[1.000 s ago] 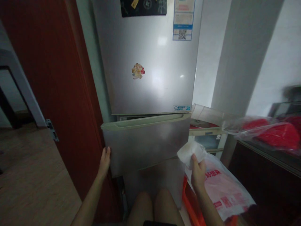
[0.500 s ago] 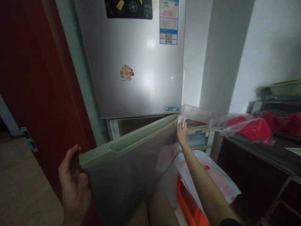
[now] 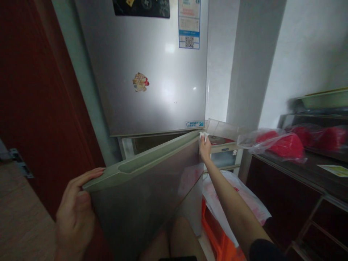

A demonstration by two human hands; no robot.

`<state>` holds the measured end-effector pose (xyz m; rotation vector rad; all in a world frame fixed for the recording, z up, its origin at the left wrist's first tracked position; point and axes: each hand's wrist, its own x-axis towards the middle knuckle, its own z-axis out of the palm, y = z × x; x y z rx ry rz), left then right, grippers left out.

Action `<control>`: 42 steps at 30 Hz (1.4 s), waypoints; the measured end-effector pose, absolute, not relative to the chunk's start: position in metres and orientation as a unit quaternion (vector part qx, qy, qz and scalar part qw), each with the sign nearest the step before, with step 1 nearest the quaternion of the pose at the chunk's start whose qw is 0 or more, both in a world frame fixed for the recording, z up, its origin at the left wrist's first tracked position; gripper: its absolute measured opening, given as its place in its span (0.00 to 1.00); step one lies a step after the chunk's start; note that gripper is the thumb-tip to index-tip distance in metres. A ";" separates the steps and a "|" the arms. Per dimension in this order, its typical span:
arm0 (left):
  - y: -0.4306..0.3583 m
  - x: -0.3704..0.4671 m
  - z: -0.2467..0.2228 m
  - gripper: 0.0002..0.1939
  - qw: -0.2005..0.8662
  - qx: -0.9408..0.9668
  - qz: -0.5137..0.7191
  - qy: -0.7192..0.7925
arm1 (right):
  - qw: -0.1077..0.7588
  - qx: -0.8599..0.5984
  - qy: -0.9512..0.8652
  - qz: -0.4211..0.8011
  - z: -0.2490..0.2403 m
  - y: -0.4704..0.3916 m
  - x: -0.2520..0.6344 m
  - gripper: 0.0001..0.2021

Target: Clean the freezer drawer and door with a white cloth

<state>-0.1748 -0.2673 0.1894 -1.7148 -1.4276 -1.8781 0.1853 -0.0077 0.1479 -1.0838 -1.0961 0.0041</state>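
Note:
The lower fridge door (image 3: 146, 188) stands swung open below the silver upper door (image 3: 152, 105). My left hand (image 3: 77, 206) grips the lower door's free corner, fingers over the top edge and thumb on the front. At the hinge side, my right hand (image 3: 205, 148) is closed on a crumpled white cloth (image 3: 203, 135), pressed against the door's top corner. A long recessed handle runs along the door's top edge.
A reddish-brown door (image 3: 40, 101) stands at the left. To the right are a white bag (image 3: 231, 188) over an orange stool (image 3: 214, 224), a dark cabinet (image 3: 282, 181) and red items in clear plastic (image 3: 288, 145).
My left hand has closed from beside the door onto its corner. My right hand stays at the hinge-side corner with the cloth. The view has shifted slightly.

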 end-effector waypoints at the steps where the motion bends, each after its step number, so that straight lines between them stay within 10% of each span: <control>1: -0.263 -0.178 0.189 0.26 0.107 -0.585 -0.639 -0.488 | 0.714 -0.490 -0.500 0.000 0.148 -0.012 0.181 0.27; 14: -0.233 -0.183 0.191 0.24 0.134 -0.546 -0.665 -0.492 | 0.609 -0.425 -0.666 -0.067 0.109 -0.112 0.040 0.17; 42: -0.238 -0.176 0.192 0.17 0.122 -0.530 -0.686 -0.483 | 0.739 -0.546 -0.390 -0.051 0.154 -0.019 0.219 0.20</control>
